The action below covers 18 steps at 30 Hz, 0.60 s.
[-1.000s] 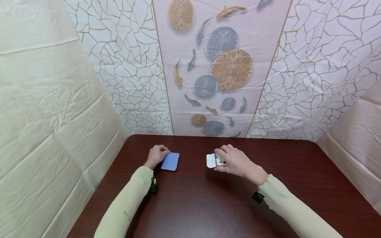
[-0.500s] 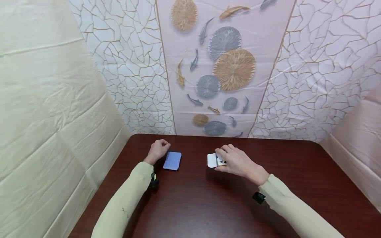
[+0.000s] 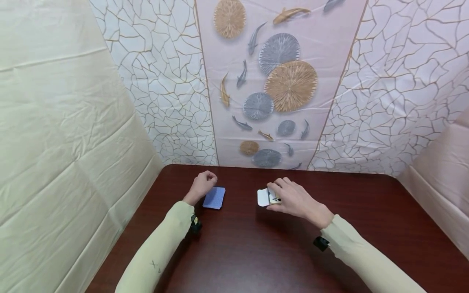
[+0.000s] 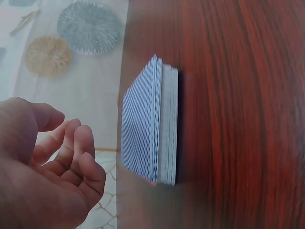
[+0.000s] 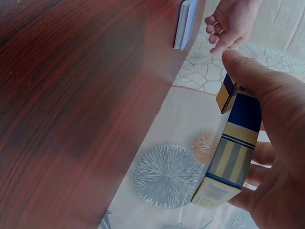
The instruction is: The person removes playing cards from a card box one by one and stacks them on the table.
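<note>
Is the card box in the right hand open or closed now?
The card box is open: in the head view, its white flap sticks out beyond the right hand.

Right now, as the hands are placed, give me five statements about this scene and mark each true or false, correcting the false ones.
1. The right hand holds the playing-card box. True.
2. Its flap is closed. False: the flap stands open.
3. The deck of playing cards lies on the table, blue patterned back up. True.
4. The left hand is nearer the deck than the box. True.
5. That hand grips the deck. False: it holds nothing.
</note>
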### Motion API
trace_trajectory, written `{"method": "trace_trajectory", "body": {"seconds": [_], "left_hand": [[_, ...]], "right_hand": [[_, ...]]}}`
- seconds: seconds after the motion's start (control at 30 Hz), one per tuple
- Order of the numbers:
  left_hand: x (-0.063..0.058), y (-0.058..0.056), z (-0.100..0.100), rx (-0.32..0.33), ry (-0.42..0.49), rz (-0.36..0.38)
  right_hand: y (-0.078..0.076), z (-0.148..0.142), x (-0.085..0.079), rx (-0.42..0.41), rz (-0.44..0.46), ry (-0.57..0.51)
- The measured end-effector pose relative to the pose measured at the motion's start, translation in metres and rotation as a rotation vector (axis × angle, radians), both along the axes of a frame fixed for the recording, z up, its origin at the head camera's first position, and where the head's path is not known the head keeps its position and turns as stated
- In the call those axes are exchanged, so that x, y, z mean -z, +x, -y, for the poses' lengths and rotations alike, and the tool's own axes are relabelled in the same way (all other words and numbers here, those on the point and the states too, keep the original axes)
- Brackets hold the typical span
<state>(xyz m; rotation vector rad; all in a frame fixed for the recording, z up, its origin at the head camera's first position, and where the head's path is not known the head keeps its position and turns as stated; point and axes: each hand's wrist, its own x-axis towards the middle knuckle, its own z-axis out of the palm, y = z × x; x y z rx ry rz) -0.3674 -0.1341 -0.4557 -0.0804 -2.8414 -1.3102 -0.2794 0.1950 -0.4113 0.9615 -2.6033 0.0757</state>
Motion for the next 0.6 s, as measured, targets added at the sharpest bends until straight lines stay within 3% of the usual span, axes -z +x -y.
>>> {"method": "trace_trajectory", "body": {"seconds": [0.17, 0.6], "left_hand": [[-0.002, 0.006, -0.008, 0.008, 0.043, -0.001], [-0.012, 0.023, -0.028, 0.128, 0.157, -0.032]], "right_hand": [[0.0, 0.001, 0.001, -0.006, 0.008, -0.001], [-0.001, 0.003, 0.002, -0.019, -0.01, -0.001]]}}
